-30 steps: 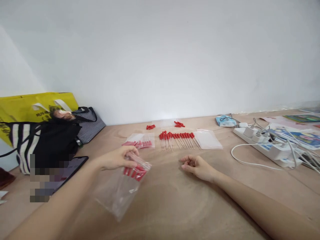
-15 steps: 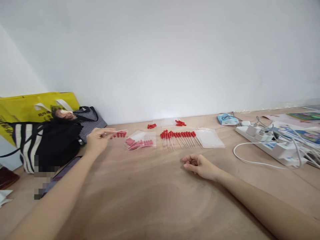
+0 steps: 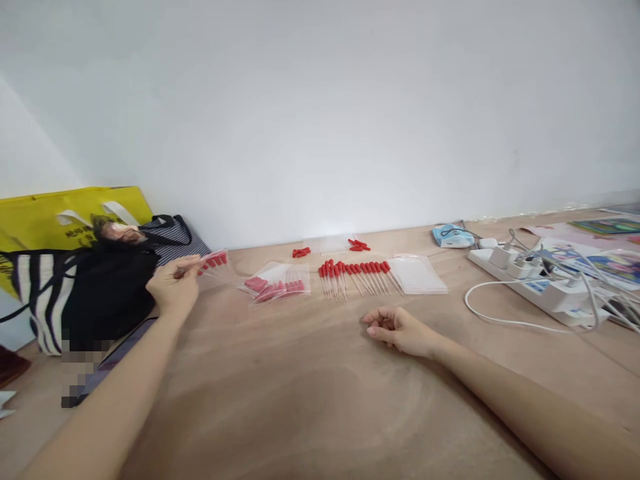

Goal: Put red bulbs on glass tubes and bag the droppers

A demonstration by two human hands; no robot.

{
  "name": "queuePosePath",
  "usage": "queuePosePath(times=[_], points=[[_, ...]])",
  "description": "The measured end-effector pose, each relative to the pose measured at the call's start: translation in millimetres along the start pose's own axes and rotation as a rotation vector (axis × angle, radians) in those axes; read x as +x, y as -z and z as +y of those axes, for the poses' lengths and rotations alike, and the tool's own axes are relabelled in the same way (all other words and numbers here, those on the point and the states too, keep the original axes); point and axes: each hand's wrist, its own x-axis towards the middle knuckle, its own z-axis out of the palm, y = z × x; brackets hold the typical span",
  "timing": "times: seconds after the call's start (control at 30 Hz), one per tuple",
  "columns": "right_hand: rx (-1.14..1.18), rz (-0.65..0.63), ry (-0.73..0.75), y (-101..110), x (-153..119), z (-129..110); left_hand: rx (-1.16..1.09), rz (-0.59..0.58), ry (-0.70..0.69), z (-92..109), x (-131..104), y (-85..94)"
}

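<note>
At the left, my left hand (image 3: pixel 176 285) pinches the top edge of a clear plastic bag (image 3: pixel 220 272) of red-bulbed glass droppers, raised above the table. Closest to it on the table lie flat zip bags (image 3: pixel 280 283), overlapping, with more red-topped droppers inside. My right hand (image 3: pixel 397 331) rests on the tabletop, loosely curled with a gap between thumb and fingers, and nothing in it. Beyond that hand, loose droppers (image 3: pixel 355 270) lie in a row, red bulbs pointing away from me. An unfilled clear zip bag (image 3: pixel 423 275) lies flat at the row's right end.
Two small piles of red rubber bulbs (image 3: pixel 301 253) lie by the wall, with a bag of thin glass tubes (image 3: pixel 334 246) between. Rightward are a blue mask (image 3: pixel 453 235), a power strip (image 3: pixel 530 287) with cables, and papers. Bags (image 3: pixel 100 293) and a phone-like device (image 3: pixel 115 360) occupy the left.
My left hand has moved left and slightly down, tilting the held bag so that the droppers inside show. My right hand stays in place, and the view has shifted slightly.
</note>
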Motion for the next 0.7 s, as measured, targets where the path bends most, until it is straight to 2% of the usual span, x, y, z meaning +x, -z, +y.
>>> queuePosePath(times=[0.13,0.23,0.4,0.5,0.53,0.6,0.63,0.7], points=[[-0.007,-0.001,-0.022,0,-2,-3,-0.059,-0.124,0.028,-2,-17,-25.8],[-0.014,-0.008,-0.026,2,-2,-3,-0.119,-0.281,0.047,-3,-39,-28.6],[-0.028,-0.031,-0.006,1,-2,2,-0.122,-0.554,0.102,-10,-62,-0.5],[-0.081,-0.009,-0.004,3,-1,3,-0.020,-0.744,0.055,-9,-66,18.0],[-0.128,0.025,0.014,6,1,3,0.024,-0.781,0.006,-7,-68,22.5],[-0.286,0.161,0.073,19,7,3,0.115,-0.781,-0.134,4,-72,28.0],[-0.390,0.265,0.109,29,12,2,0.156,-0.754,-0.212,11,-75,29.1],[-0.596,0.523,0.068,55,23,3,0.179,-0.712,-0.372,31,-84,28.2]])
